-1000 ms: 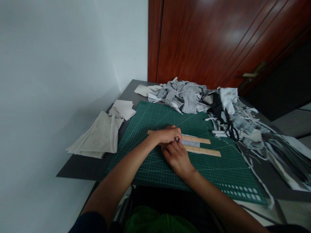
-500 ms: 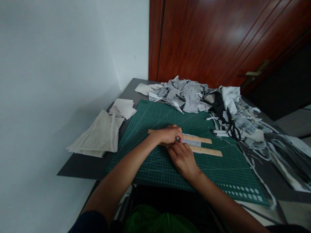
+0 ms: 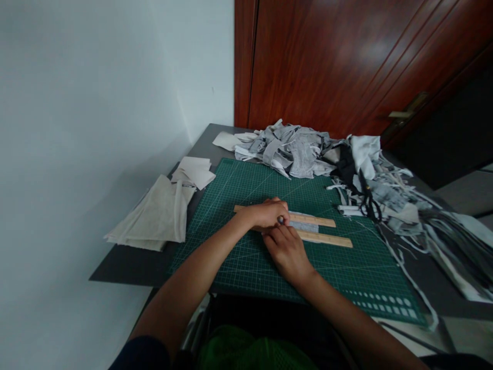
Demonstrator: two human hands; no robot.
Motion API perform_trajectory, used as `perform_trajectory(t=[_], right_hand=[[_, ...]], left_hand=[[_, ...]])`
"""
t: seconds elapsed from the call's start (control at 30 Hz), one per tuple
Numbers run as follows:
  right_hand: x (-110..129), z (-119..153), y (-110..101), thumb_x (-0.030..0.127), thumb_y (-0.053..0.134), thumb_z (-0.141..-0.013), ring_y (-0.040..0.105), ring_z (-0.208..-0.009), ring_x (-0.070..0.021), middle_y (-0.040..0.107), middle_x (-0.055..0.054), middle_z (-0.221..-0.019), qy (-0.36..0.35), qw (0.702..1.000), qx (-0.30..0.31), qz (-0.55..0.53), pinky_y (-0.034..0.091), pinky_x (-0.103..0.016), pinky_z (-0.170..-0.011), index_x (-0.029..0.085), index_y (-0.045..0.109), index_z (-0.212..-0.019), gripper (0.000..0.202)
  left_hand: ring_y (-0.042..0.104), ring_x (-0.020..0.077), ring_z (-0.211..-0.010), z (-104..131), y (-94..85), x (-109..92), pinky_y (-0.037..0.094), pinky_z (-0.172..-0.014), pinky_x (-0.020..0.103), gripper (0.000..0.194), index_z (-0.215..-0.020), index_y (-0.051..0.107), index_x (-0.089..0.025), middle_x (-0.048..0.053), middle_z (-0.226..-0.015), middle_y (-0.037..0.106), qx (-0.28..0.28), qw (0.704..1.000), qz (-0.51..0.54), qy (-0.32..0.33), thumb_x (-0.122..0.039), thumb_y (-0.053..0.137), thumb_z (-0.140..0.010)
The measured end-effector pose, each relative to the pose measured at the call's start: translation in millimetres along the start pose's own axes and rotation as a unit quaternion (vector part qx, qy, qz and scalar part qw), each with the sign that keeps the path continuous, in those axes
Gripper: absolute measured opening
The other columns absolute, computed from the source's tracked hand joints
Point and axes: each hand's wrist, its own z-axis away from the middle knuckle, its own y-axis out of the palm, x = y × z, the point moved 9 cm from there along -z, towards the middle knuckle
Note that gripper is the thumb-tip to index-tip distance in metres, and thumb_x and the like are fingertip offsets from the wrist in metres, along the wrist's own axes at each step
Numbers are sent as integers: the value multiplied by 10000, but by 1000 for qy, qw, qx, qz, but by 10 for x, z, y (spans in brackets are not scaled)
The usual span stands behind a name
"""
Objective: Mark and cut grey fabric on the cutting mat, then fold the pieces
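Two wooden rulers lie about parallel, the far ruler (image 3: 319,221) and the near ruler (image 3: 327,239), across a small piece of grey fabric (image 3: 308,226) on a green cutting mat (image 3: 246,267). My left hand (image 3: 269,214) is closed over the far ruler, and a small grey rounded end shows between its thumb and fingers; the rest of that item is hidden. Against it, my right hand (image 3: 288,253) has its fingers bent together over the near ruler. The hands meet and cover the left part of the fabric.
Folded cream cloth (image 3: 154,218) and pale pieces (image 3: 194,172) lie left, beside the wall. Behind the mat is a heap of grey fabric scraps (image 3: 296,149). Black scissors (image 3: 370,203) rest among scraps and strips at right. A wooden door (image 3: 327,61) stands behind the table.
My right hand has shifted very slightly left along the near ruler. The rulers and fabric look the same; the whole view has moved a little.
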Motion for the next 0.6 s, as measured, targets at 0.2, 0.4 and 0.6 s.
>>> perform_trajectory(t=[0.2,0.4,0.6], right_hand=[[-58,86,-55,68,545,-955,591,-952,-264,699,-116,-915,13,999,11,28,467,-390,-847,163,729,-910,212],[-40,79,-86,69,518,-970,589,-976,-270,713,-123,-959,2,1000,6,9,455,-404,-869,145,728,-964,223],[-55,41,-25,77,538,-963,575,-914,-260,693,-111,-911,13,1000,14,-12,444,-389,-835,145,729,-946,203]], left_hand=[[467,220,-1041,-14,16,14,403,-872,297,129,-897,751,-230,52,-1039,618,-12,1000,1,19,-195,699,-784],[475,207,-1021,-20,28,52,402,-849,279,137,-892,760,-239,30,-1022,623,-23,1000,4,18,-192,698,-779],[468,207,-1030,-28,52,69,397,-885,291,144,-902,741,-233,35,-1008,623,-15,999,-11,28,-180,651,-803]])
